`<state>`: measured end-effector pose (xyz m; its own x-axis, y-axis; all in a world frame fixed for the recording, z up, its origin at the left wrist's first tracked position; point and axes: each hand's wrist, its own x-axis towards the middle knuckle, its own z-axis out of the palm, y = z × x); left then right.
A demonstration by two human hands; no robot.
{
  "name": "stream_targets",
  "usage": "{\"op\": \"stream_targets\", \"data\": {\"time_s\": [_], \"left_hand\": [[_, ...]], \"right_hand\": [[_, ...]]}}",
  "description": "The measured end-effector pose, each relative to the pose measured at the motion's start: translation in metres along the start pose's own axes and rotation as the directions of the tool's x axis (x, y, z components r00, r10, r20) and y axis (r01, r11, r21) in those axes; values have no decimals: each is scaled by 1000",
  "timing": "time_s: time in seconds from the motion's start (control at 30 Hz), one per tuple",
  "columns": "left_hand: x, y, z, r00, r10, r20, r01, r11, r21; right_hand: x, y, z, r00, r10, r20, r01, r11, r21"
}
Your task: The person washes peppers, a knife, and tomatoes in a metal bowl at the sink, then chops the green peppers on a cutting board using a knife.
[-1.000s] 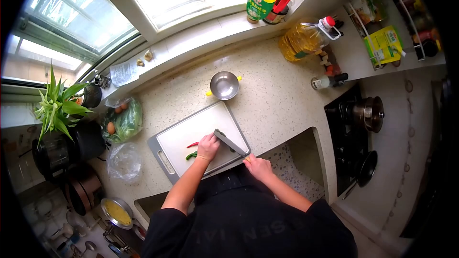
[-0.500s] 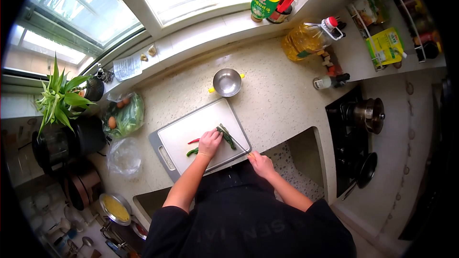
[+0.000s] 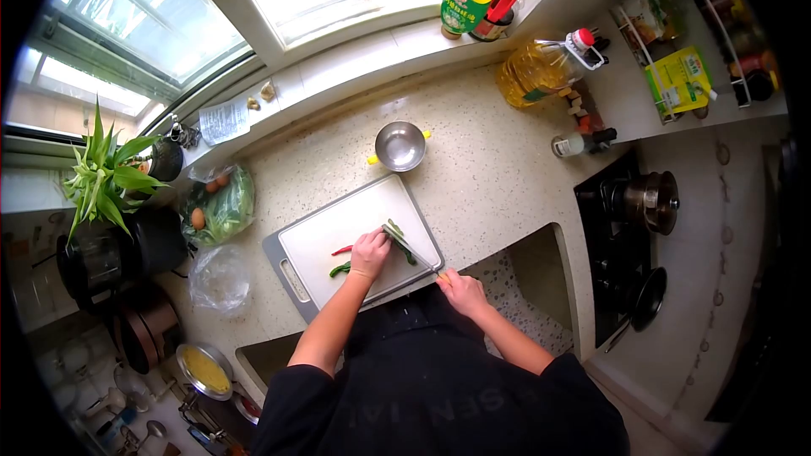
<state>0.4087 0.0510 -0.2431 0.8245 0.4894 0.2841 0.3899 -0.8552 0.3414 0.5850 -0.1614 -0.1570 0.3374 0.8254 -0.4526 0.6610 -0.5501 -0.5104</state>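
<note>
My left hand [image 3: 370,253] is closed over green chili peppers on the white cutting board [image 3: 329,232], its fingertips bent close to the knife. Those fingers hide most of what they press on. My right hand [image 3: 463,292] grips the light-coloured handle of a knife [image 3: 414,252], whose blade slants up and left across the board. Green pepper pieces [image 3: 400,235] lie along the blade's far side. A red chili [image 3: 342,250] sticks out left of my left hand, and the end of a green pepper [image 3: 340,269] shows below it.
A steel bowl with yellow handles [image 3: 400,146] stands behind the board. To the left are a plastic bag of vegetables and eggs [image 3: 221,207] and a crumpled clear bag [image 3: 220,279]. A sink opening [image 3: 541,287] and the stove [image 3: 621,245] are on the right, below an oil jug [image 3: 532,76].
The knife blade has tilted slightly and shows more of its flat side, closer to my left fingertips. Both hands stay in nearly the same place.
</note>
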Motion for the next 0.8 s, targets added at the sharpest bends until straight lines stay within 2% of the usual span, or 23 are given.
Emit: {"op": "stream_targets", "data": {"time_s": [0.8], "left_hand": [[-4,-3,7,1000,2,16,-2,1000,8]], "right_hand": [[15,-9,8,999,40,24,-39,998,-56]]}}
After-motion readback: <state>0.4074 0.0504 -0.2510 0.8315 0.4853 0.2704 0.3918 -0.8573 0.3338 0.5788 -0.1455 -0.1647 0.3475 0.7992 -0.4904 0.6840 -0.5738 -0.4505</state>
